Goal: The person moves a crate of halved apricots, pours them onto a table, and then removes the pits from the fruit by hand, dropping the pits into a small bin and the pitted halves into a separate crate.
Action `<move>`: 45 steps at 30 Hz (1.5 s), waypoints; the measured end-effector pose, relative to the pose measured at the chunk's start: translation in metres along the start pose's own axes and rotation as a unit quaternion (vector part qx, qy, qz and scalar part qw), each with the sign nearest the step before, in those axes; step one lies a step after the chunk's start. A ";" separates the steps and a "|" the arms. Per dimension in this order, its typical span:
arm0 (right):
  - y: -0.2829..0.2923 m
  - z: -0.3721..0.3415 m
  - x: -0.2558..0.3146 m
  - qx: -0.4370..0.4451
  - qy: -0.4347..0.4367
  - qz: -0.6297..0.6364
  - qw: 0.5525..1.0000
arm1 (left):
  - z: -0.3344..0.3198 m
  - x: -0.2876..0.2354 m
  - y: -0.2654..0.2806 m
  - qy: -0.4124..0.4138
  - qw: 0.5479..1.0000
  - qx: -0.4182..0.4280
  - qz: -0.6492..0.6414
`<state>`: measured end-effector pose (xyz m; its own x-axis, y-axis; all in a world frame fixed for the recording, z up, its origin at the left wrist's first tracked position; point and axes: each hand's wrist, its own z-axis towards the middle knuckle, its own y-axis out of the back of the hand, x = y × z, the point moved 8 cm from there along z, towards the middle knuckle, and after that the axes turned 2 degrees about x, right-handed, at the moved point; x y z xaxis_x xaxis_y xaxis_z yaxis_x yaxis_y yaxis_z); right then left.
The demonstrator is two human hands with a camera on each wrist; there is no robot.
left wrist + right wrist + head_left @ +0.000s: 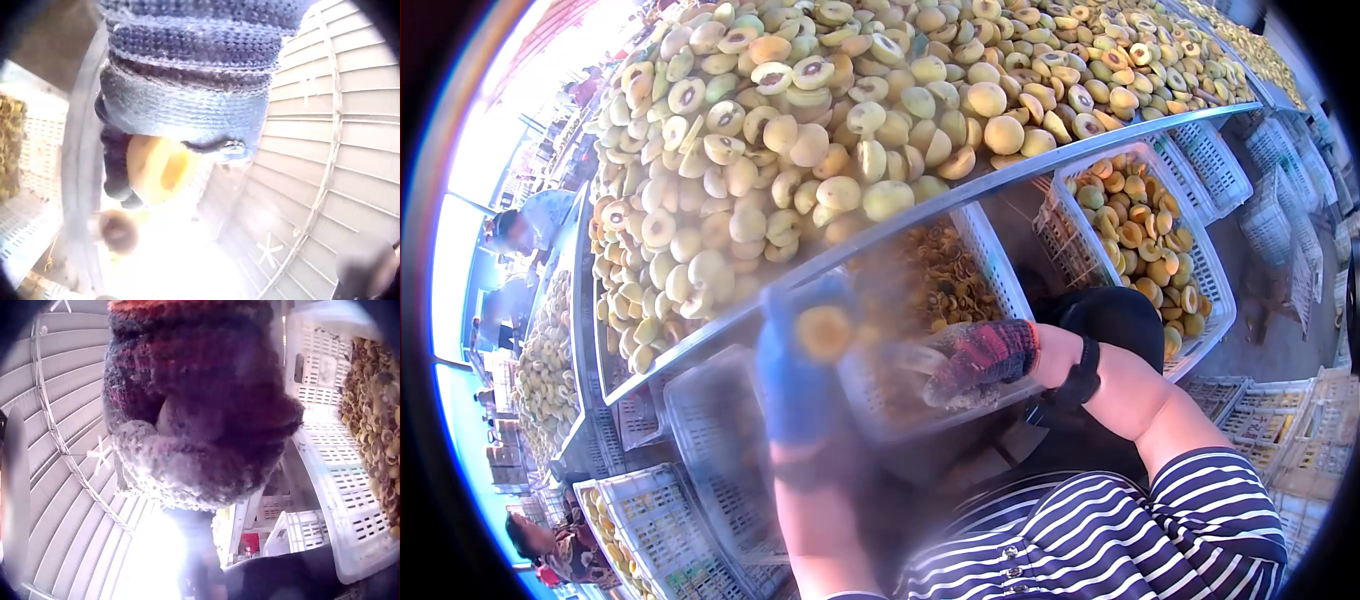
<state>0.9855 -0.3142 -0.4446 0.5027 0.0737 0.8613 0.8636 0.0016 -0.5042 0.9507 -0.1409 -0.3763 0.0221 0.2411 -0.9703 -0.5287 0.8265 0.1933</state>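
Observation:
My left hand (800,375), in a blue knit glove, pinches an apricot half (825,333) by the metal table rim. In the left wrist view this apricot half (161,172) sits between thumb and fingers, its yellow hollow showing. My right hand (985,362), in a dark red and black glove, is held beside it over a crate. Its fingers curl round a pale, blurred object (915,358) pointing toward the left hand; I cannot tell what it is. A large heap of halved apricots (800,130), some with brown pits, covers the table beyond both hands.
Below my hands, a white crate (998,262) holds brown scraps. Another crate (1215,300) of apricots stands to the right. More crates (665,520) are stacked at lower left. The metal table rim (930,207) runs between me and the heap. Other people (550,550) are at the left.

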 end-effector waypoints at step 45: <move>0.003 0.002 0.085 -0.382 0.238 -0.507 0.735 | 0.012 0.026 -0.049 0.084 0.902 -0.042 -0.421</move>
<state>1.0302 -0.3061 -0.3732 -0.6152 0.0629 0.7859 0.4821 -0.7587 0.4381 0.9876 -0.1691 -0.4096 0.3201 -0.5413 -0.7775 -0.4469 0.6374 -0.6277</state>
